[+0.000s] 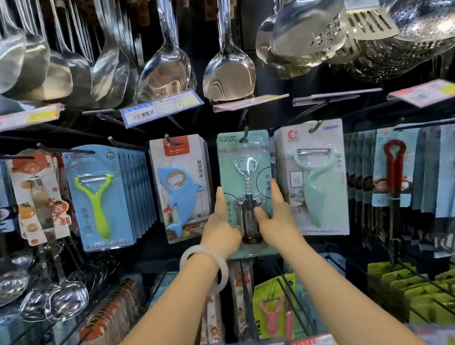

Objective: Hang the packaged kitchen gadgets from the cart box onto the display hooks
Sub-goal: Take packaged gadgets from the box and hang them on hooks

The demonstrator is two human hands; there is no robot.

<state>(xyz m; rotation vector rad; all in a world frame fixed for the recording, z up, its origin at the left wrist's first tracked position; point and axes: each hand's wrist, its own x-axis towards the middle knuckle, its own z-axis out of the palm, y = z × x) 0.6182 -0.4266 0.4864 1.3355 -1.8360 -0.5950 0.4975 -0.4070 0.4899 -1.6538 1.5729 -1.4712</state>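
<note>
Shop kitchenware aisle: carded gadgets on display hooks (244,134), barcode price tags (160,108), hanging steel ladles (166,70).

Polished, mirror-bright steel ladles (33,67) hang overhead. The teal card corkscrew pack (245,175) has a glossy clear plastic blister over shiny chrome metal. A smooth, milky-white bangle (200,262) looks glassy, stone-like.
</note>
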